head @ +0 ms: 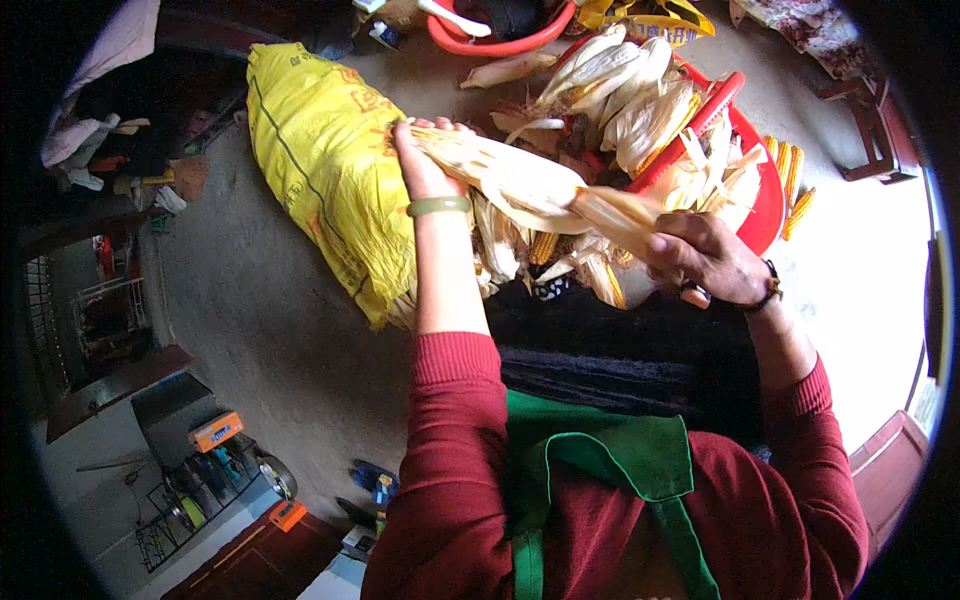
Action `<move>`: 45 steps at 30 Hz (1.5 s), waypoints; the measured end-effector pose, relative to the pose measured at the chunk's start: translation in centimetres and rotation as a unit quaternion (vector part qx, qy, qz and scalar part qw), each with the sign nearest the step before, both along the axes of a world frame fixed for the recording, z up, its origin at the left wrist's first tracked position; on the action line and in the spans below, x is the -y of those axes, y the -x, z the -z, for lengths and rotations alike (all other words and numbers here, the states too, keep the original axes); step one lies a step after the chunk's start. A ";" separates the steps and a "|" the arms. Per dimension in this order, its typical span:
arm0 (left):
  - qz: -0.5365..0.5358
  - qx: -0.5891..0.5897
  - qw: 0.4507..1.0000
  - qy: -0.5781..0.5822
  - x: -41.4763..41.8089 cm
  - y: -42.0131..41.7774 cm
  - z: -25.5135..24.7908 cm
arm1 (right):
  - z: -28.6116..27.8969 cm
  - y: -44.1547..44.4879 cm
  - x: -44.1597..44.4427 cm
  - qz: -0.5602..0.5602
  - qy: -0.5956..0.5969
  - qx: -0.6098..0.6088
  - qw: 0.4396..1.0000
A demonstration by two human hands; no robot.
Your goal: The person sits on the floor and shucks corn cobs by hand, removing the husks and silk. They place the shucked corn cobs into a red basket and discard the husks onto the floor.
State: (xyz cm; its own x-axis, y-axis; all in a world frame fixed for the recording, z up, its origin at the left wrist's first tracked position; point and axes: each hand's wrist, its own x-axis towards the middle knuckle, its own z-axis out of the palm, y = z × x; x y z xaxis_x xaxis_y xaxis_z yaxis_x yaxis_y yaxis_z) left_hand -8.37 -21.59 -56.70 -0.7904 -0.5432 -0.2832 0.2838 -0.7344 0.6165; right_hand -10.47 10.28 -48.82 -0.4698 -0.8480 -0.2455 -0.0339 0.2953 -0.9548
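Note:
An ear of corn (525,176) in pale dry husk stretches between my two hands. My left hand (429,161), with a green bangle at the wrist, grips its silk end beside a yellow woven sack (322,165). At the other end, my right hand (697,251) is closed around the stalk-end husk (619,214). Behind the ear, a red plastic basket (769,202) with a thick handle (705,124) holds several husked and half-husked ears (622,82). More ears and loose husks (499,240) lie below the held ear, some showing yellow kernels.
Several bare yellow cobs (784,169) lie on the floor right of the basket. A red basin (495,49) stands at the top. One wooden stool (874,131) is at the upper right. Lower left, a wire rack (187,517) holds dishes near an orange box (216,431).

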 end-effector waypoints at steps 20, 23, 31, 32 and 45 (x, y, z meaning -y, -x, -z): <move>-0.048 0.180 0.939 0.289 -9.4 1.6 -5.0 | 4.7 3.3 3.1 0.209 -0.007 -0.254 0.944; -0.054 0.123 0.973 0.188 -9.8 1.9 -5.6 | 4.4 3.6 3.4 0.235 -0.055 -0.371 0.897; -0.020 0.092 0.963 0.251 -9.4 1.7 -5.1 | 4.0 3.4 3.7 0.240 -0.088 -0.433 0.865; -0.031 0.094 0.969 0.226 -9.6 1.8 -5.3 | 4.2 3.5 3.7 0.240 -0.084 -0.434 0.864; 0.004 0.088 0.960 0.266 -10.7 1.7 -4.2 | 3.9 3.9 3.8 0.263 -0.064 -0.414 0.869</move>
